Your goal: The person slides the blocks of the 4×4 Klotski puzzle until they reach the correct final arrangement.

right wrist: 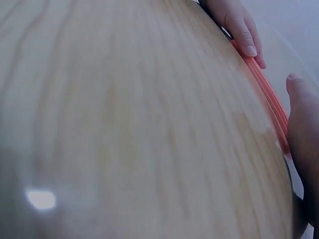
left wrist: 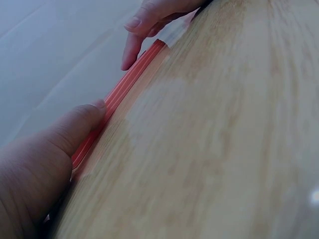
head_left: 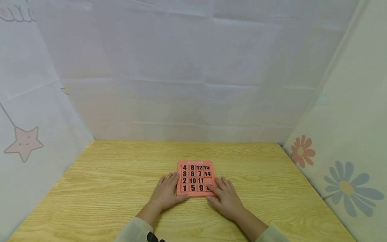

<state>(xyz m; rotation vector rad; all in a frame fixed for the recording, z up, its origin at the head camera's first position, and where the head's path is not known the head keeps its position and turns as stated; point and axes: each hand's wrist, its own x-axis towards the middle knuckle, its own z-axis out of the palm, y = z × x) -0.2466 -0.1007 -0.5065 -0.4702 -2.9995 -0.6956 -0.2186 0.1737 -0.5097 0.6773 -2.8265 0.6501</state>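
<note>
A pink number slide puzzle point(head_left: 196, 195) lies flat on the table, its black numbers facing up. Its vacant square is at the right end of the third row. Against its lower left corner rests my left hand point(head_left: 165, 192), thumb along the near edge and straight fingers beside the left edge. My right hand point(head_left: 227, 199) is at the lower right corner; a fingertip touches the bottom right tile point(head_left: 207, 188) and partly covers its number. The right thumb is near the front edge. Both wrist views show the puzzle's pink side point(left wrist: 130, 79) edge-on, with its tiles hidden.
The wood-grain table point(head_left: 121, 161) stretches around the puzzle. A pale cloth wall point(head_left: 187, 74) stands behind it, and printed cloth with a star point(head_left: 24, 144) and flowers point(head_left: 346, 187) hangs at the sides.
</note>
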